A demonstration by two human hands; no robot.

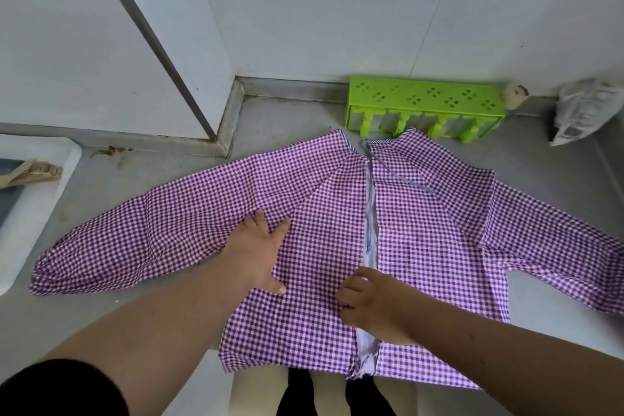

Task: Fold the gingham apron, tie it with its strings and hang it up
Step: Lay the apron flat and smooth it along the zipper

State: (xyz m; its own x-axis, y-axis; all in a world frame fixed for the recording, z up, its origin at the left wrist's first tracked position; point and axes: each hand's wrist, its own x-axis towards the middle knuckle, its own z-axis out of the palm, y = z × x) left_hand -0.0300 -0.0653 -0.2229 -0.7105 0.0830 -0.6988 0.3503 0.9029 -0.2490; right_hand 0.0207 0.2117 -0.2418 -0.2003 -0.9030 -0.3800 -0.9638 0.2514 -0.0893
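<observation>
Two hands rest on the gingham apron [422, 230], spread flat on the grey counter [287, 118]. My left hand [258, 246] lies flat with fingers straight, pressing the cloth where the left sleeve [135, 233] joins the body. My right hand [374, 300] has its fingers curled at the white-lined centre opening [369, 213], seemingly pinching its edge. That opening runs away from me, collar toward the green rack [425, 105] at the wall, hem hanging off the near edge. Both sleeves stretch sideways, so the garment's long axis runs left to right. I judge the left sleeve folds inward first, the left hand being nearer it.
</observation>
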